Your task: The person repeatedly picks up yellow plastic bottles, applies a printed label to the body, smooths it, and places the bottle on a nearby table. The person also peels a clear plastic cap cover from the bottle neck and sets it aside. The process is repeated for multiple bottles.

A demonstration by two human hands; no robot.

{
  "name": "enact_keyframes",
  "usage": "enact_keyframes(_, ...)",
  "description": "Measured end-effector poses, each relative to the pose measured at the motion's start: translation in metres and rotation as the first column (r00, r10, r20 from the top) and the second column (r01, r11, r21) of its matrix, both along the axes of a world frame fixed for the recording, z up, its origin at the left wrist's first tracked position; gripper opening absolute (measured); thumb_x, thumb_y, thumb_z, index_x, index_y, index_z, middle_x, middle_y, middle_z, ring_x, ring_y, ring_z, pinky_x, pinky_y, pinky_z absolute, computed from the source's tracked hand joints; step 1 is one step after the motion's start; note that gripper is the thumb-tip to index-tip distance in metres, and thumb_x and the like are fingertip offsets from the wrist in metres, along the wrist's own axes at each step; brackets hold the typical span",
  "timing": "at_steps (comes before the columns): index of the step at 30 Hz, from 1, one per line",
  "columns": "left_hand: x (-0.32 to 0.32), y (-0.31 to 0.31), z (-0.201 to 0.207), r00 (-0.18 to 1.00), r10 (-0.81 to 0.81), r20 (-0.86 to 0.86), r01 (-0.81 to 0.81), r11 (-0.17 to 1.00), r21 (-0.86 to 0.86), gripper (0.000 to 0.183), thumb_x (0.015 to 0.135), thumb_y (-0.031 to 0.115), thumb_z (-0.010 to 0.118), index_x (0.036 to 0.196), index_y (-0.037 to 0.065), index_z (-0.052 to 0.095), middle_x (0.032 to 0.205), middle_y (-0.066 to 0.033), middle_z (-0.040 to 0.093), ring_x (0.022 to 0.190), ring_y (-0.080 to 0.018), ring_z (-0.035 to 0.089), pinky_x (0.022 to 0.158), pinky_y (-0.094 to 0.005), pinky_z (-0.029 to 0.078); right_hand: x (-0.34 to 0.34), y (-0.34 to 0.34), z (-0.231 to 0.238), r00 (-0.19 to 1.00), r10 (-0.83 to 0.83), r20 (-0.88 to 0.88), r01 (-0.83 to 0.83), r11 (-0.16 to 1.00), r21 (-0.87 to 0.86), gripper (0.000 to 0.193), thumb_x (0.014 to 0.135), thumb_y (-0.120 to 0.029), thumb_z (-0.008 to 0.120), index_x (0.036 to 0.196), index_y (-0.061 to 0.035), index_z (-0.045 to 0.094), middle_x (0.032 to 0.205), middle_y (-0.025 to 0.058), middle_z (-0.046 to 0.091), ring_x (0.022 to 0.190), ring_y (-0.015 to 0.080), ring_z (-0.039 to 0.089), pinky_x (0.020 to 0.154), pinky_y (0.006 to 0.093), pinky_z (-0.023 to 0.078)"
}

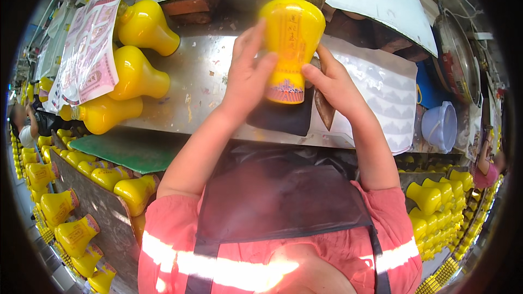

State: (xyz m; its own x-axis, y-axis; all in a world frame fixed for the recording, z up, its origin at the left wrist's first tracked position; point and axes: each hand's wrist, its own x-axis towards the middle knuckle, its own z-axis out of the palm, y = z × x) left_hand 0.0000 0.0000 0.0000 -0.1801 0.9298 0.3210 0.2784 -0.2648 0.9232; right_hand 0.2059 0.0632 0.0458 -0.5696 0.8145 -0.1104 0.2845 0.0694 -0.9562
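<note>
Near tabletop (193, 65) front edge | right hand (339, 80) grasps yellow bottle (294, 59) | left hand (244, 73) grip: cannot tell | apparently smoothing decal (290, 35) | next: likely rotation

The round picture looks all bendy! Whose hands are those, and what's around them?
No robot here: just a person's left hand and right hand, both bare. The picture comes from a wide camera on their head, looking down, so straight edges bend near the rim. The right hand holds a yellow bottle near its base; the left hand, a bit blurry, is at its other side. On the table, more bottles lie at the left, partly under a pink sheet, and a pale sheet lies at the right.
</note>
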Motion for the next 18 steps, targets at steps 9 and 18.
enact_keyframes(9, 0.011, -0.007, 0.013, 0.997, 0.065, 0.047, -0.063, 0.997, -0.047, 0.071, 0.09, 0.02, 0.073, 0.156, 0.015, 0.045, 0.147, -0.0166, 0.042, 0.137, -0.0314, 0.044, 0.112, -0.0392, 0.04, -0.013, -0.01, 0.005, 0.985, -0.096, 0.144, 0.084, 0.993, 0.089, 0.071, 0.097, -0.048, 0.059, 0.146, 0.0021, 0.045, 0.127, 0.0283, 0.066, 0.12, 0.0433, 0.064, 0.101, 0.043, 0.049)
enact_keyframes(18, 0.008, -0.003, 0.013, 0.997, 0.051, 0.057, -0.05, 0.998, -0.028, 0.075, 0.089, 0.019, 0.074, 0.156, 0.013, 0.042, 0.147, -0.018, 0.043, 0.137, -0.0317, 0.044, 0.112, -0.0408, 0.04, -0.006, -0.002, 0.004, 0.993, -0.028, 0.119, 0.016, 0.995, 0.1, 0.082, 0.089, -0.044, 0.07, 0.152, -0.0002, 0.041, 0.126, 0.0277, 0.067, 0.119, 0.0399, 0.065, 0.102, 0.042, 0.049)
